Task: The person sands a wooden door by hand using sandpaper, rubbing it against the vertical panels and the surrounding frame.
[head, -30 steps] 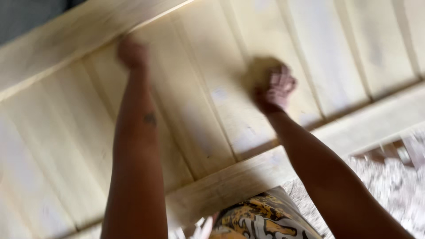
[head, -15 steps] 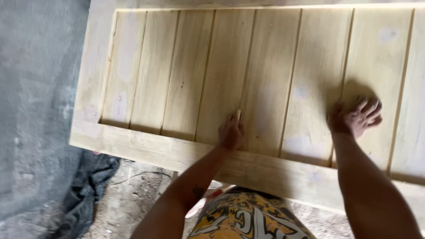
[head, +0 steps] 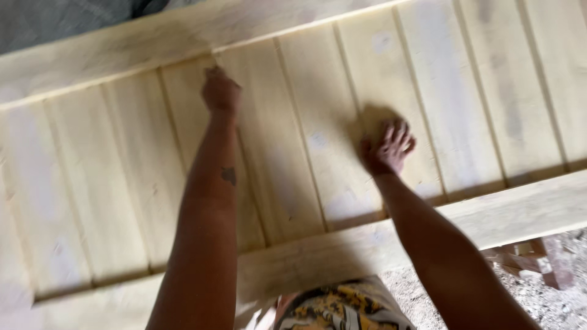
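On one pale slatted wooden panel rest two hands — left fisted, right splayed flat.

Two bare arms, no sleeves, no gloves, no rings.

Left hand and right hand both uncovered, blurred by motion. Small dark tattoo mark on the left forearm, well back from the fingers. Further back still, patterned garment at the waist: yellow, black and white print.
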